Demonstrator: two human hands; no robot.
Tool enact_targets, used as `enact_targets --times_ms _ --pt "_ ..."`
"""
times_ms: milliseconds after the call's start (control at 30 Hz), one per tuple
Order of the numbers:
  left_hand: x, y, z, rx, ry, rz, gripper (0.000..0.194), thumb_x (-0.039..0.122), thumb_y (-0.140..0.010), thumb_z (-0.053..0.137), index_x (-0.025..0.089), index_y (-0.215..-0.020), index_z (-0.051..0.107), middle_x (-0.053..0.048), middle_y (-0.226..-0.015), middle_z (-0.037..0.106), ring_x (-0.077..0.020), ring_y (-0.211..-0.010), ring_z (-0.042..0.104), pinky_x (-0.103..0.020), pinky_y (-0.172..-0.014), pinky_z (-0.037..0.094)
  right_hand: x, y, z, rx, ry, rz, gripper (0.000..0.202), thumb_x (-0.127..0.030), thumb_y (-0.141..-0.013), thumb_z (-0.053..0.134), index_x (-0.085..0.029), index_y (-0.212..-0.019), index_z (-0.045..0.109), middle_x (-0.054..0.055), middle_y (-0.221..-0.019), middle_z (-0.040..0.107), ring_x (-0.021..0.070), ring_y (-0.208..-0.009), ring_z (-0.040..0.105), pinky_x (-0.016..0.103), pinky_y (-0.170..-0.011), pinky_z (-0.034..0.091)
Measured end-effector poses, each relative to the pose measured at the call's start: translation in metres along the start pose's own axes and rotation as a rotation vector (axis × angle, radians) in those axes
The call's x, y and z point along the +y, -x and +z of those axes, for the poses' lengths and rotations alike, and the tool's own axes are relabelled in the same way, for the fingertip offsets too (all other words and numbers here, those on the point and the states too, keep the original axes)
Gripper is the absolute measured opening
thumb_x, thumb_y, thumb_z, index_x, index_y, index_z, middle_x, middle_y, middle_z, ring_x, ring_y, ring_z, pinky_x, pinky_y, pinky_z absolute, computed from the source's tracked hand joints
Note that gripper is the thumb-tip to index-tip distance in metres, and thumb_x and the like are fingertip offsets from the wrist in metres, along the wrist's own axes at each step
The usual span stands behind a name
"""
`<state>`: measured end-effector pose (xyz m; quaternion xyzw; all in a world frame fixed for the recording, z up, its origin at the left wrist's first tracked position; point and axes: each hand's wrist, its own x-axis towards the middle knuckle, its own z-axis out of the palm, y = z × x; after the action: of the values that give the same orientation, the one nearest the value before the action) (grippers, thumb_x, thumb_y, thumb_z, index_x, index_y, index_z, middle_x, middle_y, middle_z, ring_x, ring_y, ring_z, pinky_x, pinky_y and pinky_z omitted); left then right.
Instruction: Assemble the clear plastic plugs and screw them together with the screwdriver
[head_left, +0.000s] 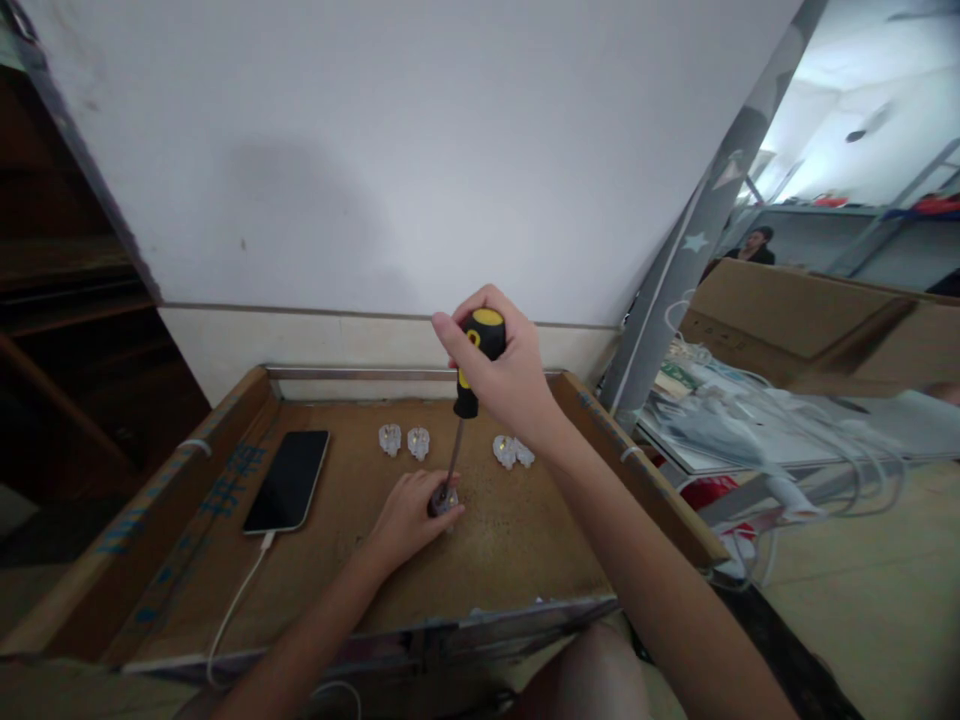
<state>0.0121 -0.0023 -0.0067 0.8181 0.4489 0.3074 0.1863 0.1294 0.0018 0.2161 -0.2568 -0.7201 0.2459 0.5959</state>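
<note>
My right hand [502, 360] is wrapped round the black and yellow handle of a screwdriver [482, 335], which stands nearly upright. Its shaft runs down to a small clear plastic piece [448, 498] on the brown tray. My left hand [412, 515] pinches that piece between thumb and fingers, beside the screwdriver's tip. Two similar clear pieces [390, 438] lie behind my left hand, a short way to the left. Two more clear pieces [504, 452] sit close together beyond my right forearm.
A black phone [287, 482] with a white cable [240, 600] lies on the left of the wooden-edged tray [637, 470]. A white wall rises behind. To the right are a table of cables and plastic bags, a cardboard box [795, 320] and a distant person [756, 246].
</note>
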Motion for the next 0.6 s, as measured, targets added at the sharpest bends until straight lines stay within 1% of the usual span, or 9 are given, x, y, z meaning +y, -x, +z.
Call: enact_targets --times_ms 100,133,233,267,333,400,467,500,600 --pt "0.0 -0.001 0.0 0.002 0.001 -0.013 0.031 0.036 -0.079 0.061 0.022 -0.107 0.058 -0.004 -0.099 0.066 -0.0216 -0.093 0.06 -0.035 -0.083 0.042 0.003 0.0 -0.004 -0.206 -0.227 0.139 0.025 -0.043 -0.077 0.064 -0.021 -0.078 0.052 -0.005 -0.064 0.054 0.008 -0.058 0.053 0.023 -0.055 0.042" --pt "0.0 -0.001 0.0 0.001 -0.002 -0.018 0.031 0.036 -0.079 0.061 0.022 -0.106 0.058 -0.004 -0.099 0.066 -0.0217 -0.093 0.06 -0.035 -0.082 0.042 0.003 0.0 -0.006 -0.223 -0.272 0.169 0.026 -0.045 -0.076 0.064 -0.021 -0.077 0.052 -0.005 -0.06 0.053 0.0074 -0.053 0.051 0.022 -0.052 0.041" --pt "0.001 -0.002 0.0 -0.003 -0.014 -0.027 0.03 0.036 -0.078 0.062 0.022 -0.104 0.059 -0.003 -0.096 0.067 -0.022 -0.091 0.06 -0.035 -0.08 0.042 0.005 0.001 -0.014 -0.137 -0.342 0.229 0.03 -0.05 -0.077 0.059 -0.021 -0.077 0.055 -0.007 -0.053 0.047 0.0063 -0.046 0.045 0.02 -0.046 0.039" --pt "0.002 -0.002 -0.001 -0.003 -0.016 -0.028 0.03 0.036 -0.078 0.062 0.022 -0.104 0.059 -0.003 -0.096 0.067 -0.022 -0.091 0.06 -0.035 -0.08 0.042 0.004 0.001 -0.015 -0.132 -0.369 0.254 0.03 -0.051 -0.078 0.057 -0.021 -0.084 0.058 -0.006 -0.057 0.049 0.0069 -0.049 0.048 0.021 -0.049 0.041" --pt "0.002 -0.002 -0.001 -0.003 -0.017 -0.03 0.031 0.036 -0.079 0.061 0.022 -0.106 0.059 -0.004 -0.097 0.067 -0.0219 -0.091 0.06 -0.035 -0.081 0.042 0.003 0.003 -0.016 -0.192 -0.384 0.3 0.033 -0.048 -0.079 0.056 -0.021 -0.097 0.059 -0.003 -0.07 0.054 0.0089 -0.062 0.055 0.023 -0.059 0.047" --pt "0.003 -0.002 -0.001 -0.005 -0.019 -0.03 0.031 0.036 -0.079 0.06 0.022 -0.107 0.059 -0.004 -0.097 0.067 -0.0219 -0.092 0.06 -0.035 -0.082 0.042 0.001 0.003 -0.011 -0.171 -0.32 0.253 0.025 -0.041 -0.077 0.06 -0.021 -0.09 0.057 -0.002 -0.076 0.056 0.0094 -0.069 0.057 0.023 -0.064 0.048" --pt "0.003 -0.001 -0.002 -0.006 -0.018 -0.026 0.031 0.036 -0.079 0.06 0.022 -0.107 0.059 -0.004 -0.097 0.067 -0.0219 -0.093 0.06 -0.035 -0.082 0.043 0.0 0.001 -0.002 -0.07 -0.263 0.16 0.02 -0.032 -0.074 0.065 -0.021 -0.077 0.048 -0.004 -0.071 0.056 0.0078 -0.063 0.056 0.021 -0.058 0.046" --pt "0.003 -0.001 -0.002 -0.005 -0.018 -0.025 0.031 0.036 -0.079 0.06 0.022 -0.106 0.059 -0.004 -0.098 0.067 -0.0219 -0.093 0.06 -0.035 -0.082 0.043 0.0 -0.001 0.003 -0.059 -0.273 0.148 0.023 -0.029 -0.073 0.065 -0.022 -0.074 0.043 -0.006 -0.064 0.055 0.0068 -0.055 0.054 0.019 -0.051 0.044" --pt "0.004 -0.002 -0.002 -0.003 -0.025 -0.03 0.032 0.036 -0.079 0.06 0.021 -0.106 0.059 -0.004 -0.098 0.067 -0.0224 -0.092 0.061 -0.035 -0.082 0.043 0.003 -0.008 0.016 -0.108 -0.311 0.201 0.027 -0.031 -0.074 0.064 -0.024 -0.07 0.039 -0.011 -0.045 0.046 0.0052 -0.035 0.042 0.017 -0.035 0.033"
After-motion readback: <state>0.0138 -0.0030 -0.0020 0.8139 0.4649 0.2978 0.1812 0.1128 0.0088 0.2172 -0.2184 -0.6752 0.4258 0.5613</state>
